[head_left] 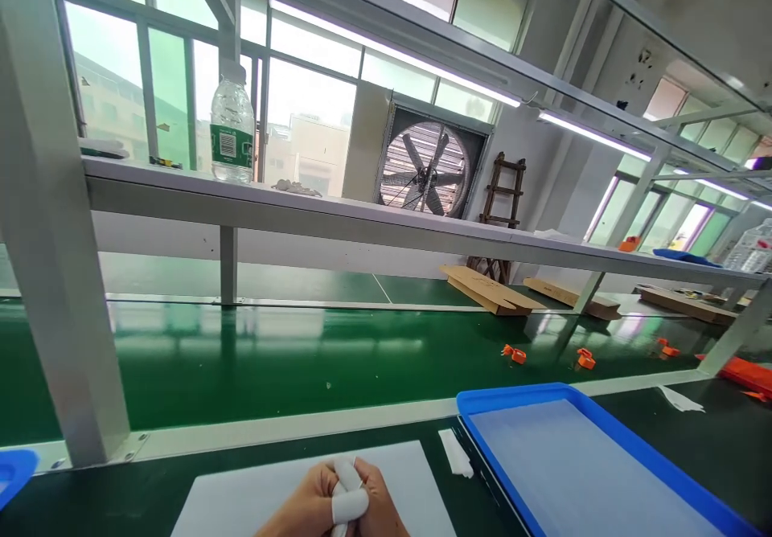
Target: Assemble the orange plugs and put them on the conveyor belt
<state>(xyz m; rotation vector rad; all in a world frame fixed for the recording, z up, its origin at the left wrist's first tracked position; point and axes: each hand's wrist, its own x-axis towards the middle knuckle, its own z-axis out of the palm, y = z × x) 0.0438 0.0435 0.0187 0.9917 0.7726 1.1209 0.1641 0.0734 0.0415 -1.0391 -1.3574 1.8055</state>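
Note:
At the bottom edge of the view my left hand (301, 509) and my right hand (377, 505) are pressed together over a white sheet (241, 493) on the bench. Their fingers are curled closed around a small white finger cot (348, 501), which sits over a fingertip between them. A second white piece shows just above it, partly hidden by the fingers. Only the upper parts of both hands are visible.
A blue tray (579, 408) with a pale liner lies right of the hands, a white strip (455, 452) beside it. Small orange parts (514, 353) lie on the green conveyor belt (301, 360). A water bottle (232, 127) stands on the shelf above. Cardboard pieces (491, 289) lie beyond.

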